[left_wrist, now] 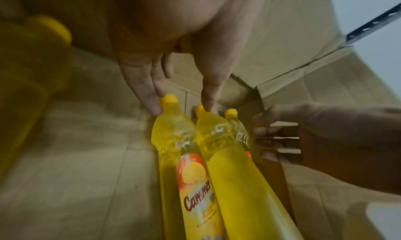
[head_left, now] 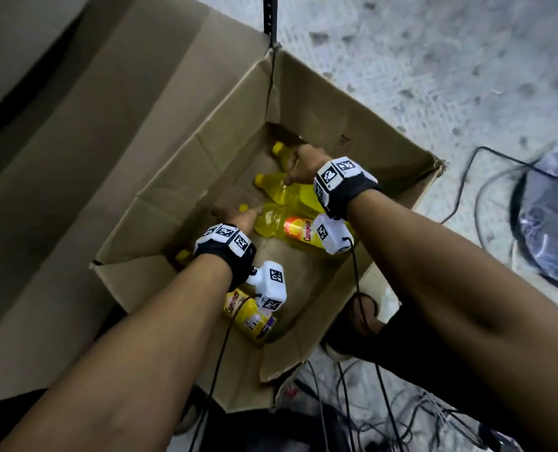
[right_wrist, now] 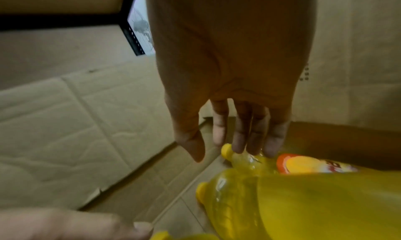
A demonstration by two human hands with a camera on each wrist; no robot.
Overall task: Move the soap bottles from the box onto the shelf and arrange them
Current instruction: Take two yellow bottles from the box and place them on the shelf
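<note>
both hands down in the cardboard box (head_left: 160, 194). left hand (left_wrist: 160, 67) spread, fingertips at a yellow bottle (left_wrist: 186, 158)'s cap. right hand (right_wrist: 230, 93) loose, fingers straight, touching another bottle (right_wrist: 251, 159)'s neck.

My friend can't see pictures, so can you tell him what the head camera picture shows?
Two hands reach down into an open cardboard box where yellow soap bottles lie on their sides. The left hand touches one bottle's neck and the right hand reaches a bottle farther back. Black cables trail on the grey floor.
</note>
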